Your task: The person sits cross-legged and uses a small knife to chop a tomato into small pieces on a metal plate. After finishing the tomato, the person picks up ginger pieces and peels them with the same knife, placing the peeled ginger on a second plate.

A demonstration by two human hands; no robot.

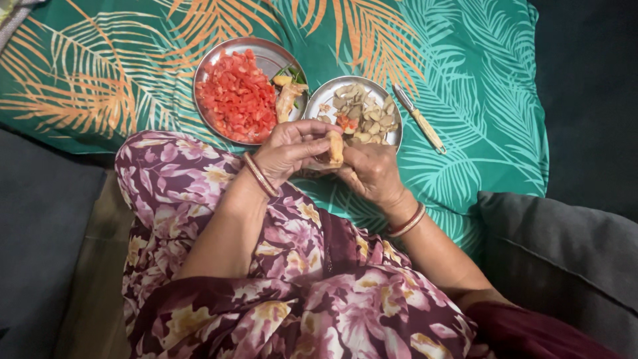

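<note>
Grip of both hands [332, 163] pinches ginger piece [335, 147].

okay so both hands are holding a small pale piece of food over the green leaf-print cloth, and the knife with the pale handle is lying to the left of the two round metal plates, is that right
Not quite. In the head view the pale-handled knife lies to the right of the two round metal plates, the larger plate with chopped red pieces and the smaller plate beside it. The rest holds: left hand and right hand hold the small pale piece of food over the green leaf-print cloth.
</note>
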